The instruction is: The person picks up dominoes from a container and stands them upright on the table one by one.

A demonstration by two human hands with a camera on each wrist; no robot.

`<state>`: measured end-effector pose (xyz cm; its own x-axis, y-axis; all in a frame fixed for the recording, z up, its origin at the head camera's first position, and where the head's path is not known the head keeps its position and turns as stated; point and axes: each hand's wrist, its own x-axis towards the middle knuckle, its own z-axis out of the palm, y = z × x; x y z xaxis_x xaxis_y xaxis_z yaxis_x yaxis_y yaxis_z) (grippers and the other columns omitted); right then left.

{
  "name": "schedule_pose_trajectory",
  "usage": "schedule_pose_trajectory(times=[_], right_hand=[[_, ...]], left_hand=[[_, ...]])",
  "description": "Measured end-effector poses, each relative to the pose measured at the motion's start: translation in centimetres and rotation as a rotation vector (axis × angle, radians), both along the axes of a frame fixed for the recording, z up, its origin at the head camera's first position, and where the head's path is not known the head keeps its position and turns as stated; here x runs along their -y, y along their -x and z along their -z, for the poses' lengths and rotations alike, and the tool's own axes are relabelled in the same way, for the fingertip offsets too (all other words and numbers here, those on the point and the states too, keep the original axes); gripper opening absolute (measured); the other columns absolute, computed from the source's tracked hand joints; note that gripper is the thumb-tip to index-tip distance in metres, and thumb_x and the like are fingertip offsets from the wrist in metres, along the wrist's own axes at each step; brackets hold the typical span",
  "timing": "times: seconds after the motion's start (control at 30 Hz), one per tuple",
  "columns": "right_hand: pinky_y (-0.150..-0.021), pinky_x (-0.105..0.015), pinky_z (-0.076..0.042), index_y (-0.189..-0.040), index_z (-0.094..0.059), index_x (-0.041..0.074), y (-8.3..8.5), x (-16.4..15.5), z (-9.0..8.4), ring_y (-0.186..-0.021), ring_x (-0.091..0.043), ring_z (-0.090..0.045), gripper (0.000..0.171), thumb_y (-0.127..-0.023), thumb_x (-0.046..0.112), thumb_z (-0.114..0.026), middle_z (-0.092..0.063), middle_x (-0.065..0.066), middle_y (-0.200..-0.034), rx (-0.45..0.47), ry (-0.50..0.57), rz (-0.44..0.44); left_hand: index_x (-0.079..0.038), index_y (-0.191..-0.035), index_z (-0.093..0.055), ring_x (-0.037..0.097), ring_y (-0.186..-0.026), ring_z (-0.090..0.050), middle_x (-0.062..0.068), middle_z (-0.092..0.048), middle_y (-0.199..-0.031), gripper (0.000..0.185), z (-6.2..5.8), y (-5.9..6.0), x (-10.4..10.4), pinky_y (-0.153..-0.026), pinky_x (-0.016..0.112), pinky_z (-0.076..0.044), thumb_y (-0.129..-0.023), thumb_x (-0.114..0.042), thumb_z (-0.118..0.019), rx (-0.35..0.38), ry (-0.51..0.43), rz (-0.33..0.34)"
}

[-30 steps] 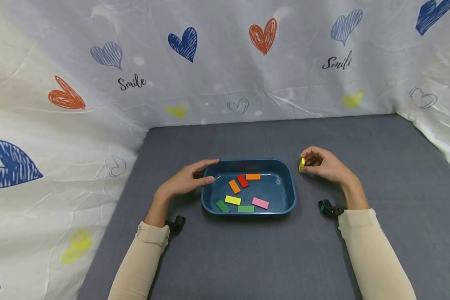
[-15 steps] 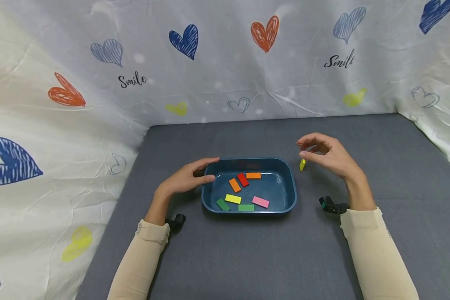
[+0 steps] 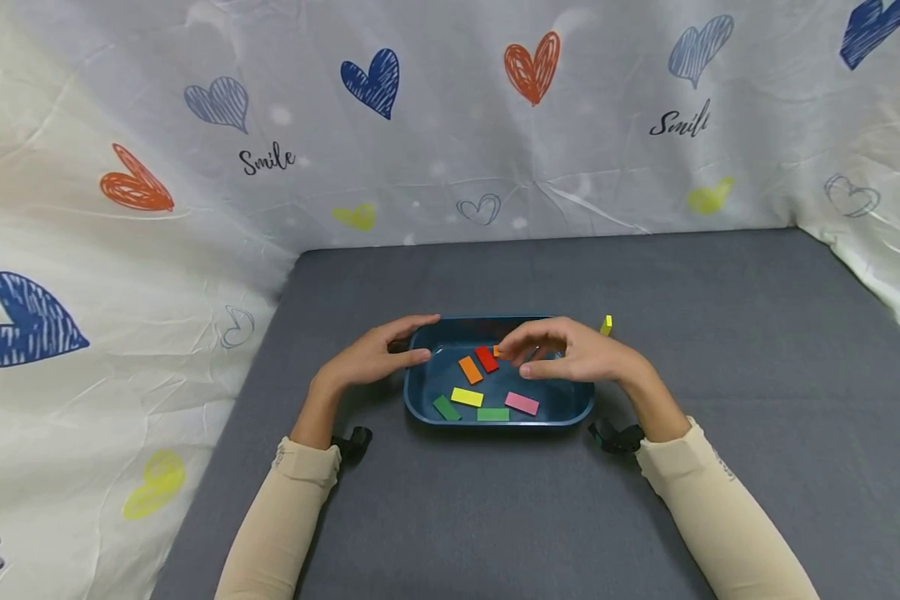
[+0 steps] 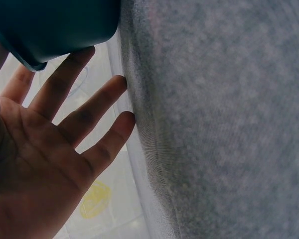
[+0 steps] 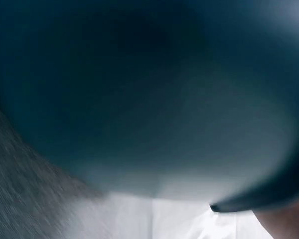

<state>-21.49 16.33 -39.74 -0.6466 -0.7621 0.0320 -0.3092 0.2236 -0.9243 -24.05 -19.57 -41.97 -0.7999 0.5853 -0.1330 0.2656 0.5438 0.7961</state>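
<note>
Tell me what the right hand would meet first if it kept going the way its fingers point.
Likely the orange block at its fingertips, inside the blue tray; the right hand points left over it. Height above the blocks is unclear.

We see a dark teal-blue rectangular plastic tray (image 3: pixel 573 410) on a charcoal-grey felt-like table mat (image 3: pixel 720 350). Inside the tray lie flat rectangular blocks: a red block (image 3: pixel 485 359), an orange block (image 3: pixel 469 370), a yellow block (image 3: pixel 467 397), a dark green block (image 3: pixel 446 408), a lighter green block (image 3: pixel 492 414) and a pink block (image 3: pixel 521 403). A small yellow block (image 3: pixel 607 324) stands on the grey mat. We see beige fabric sleeves (image 3: pixel 277 533) on both arms. Behind hangs a white crinkled cloth backdrop (image 3: pixel 450 125) patterned with navy, orange, pale blue and yellow scribbled hearts and the black script word "Smile".
</note>
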Motion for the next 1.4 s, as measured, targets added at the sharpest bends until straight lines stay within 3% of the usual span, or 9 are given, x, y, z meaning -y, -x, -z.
schedule_pose_trajectory(times=[0.27, 0.57, 0.87, 1.03, 1.4], right_hand=[[-0.099, -0.044, -0.054, -0.140, -0.057, 0.002, -0.8, 2.5, 1.2, -0.115, -0.031, -0.066, 0.046, -0.098, 0.019, -0.069, -0.066, -0.020, -0.131, 0.060, -0.098, -0.157], [-0.102, -0.043, -0.053, -0.142, -0.058, 0.009, -1.5, 3.9, 1.8, -0.120, -0.024, -0.066, 0.053, -0.094, 0.027, -0.074, -0.066, -0.010, -0.134, 0.077, -0.198, -0.207], [-0.096, -0.035, -0.054, -0.141, -0.058, 0.007, -1.6, 4.1, 2.1, -0.114, -0.023, -0.066, 0.054, -0.093, 0.027, -0.074, -0.068, -0.011, -0.129, 0.153, -0.205, -0.250], [-0.089, -0.035, -0.054, -0.137, -0.061, 0.005, -1.6, 4.2, 2.0, -0.109, -0.023, -0.066, 0.050, -0.094, 0.027, -0.074, -0.069, -0.012, -0.124, 0.167, -0.200, -0.299], [-0.090, -0.035, -0.056, -0.141, -0.056, 0.002, -1.3, 3.8, 2.2, -0.115, -0.031, -0.067, 0.052, -0.096, 0.021, -0.071, -0.069, -0.013, -0.128, 0.212, -0.126, -0.309]], left_hand=[[-0.032, -0.157, -0.040, 0.032, -0.152, -0.036, 0.000, -0.036, -0.164, 0.063, 0.2, 0.1, 0.0, -0.119, 0.057, -0.035, -0.100, -0.037, -0.066, -0.006, -0.003, 0.011], [-0.036, -0.155, -0.041, 0.027, -0.152, -0.036, -0.004, -0.036, -0.164, 0.061, 0.0, 0.2, 0.0, -0.120, 0.054, -0.035, -0.100, -0.037, -0.067, -0.008, 0.000, 0.006], [-0.030, -0.157, -0.040, 0.031, -0.152, -0.037, 0.001, -0.036, -0.165, 0.063, 0.0, 0.0, 0.0, -0.119, 0.056, -0.036, -0.100, -0.034, -0.066, -0.013, -0.023, 0.020], [-0.034, -0.155, -0.041, 0.027, -0.151, -0.039, -0.003, -0.037, -0.164, 0.062, 0.1, 0.0, 0.0, -0.118, 0.052, -0.038, -0.100, -0.035, -0.067, -0.011, -0.014, 0.006], [-0.036, -0.155, -0.041, 0.027, -0.152, -0.036, -0.006, -0.037, -0.164, 0.061, 0.2, 0.0, 0.1, -0.120, 0.054, -0.036, -0.100, -0.037, -0.067, -0.017, 0.001, 0.004]])
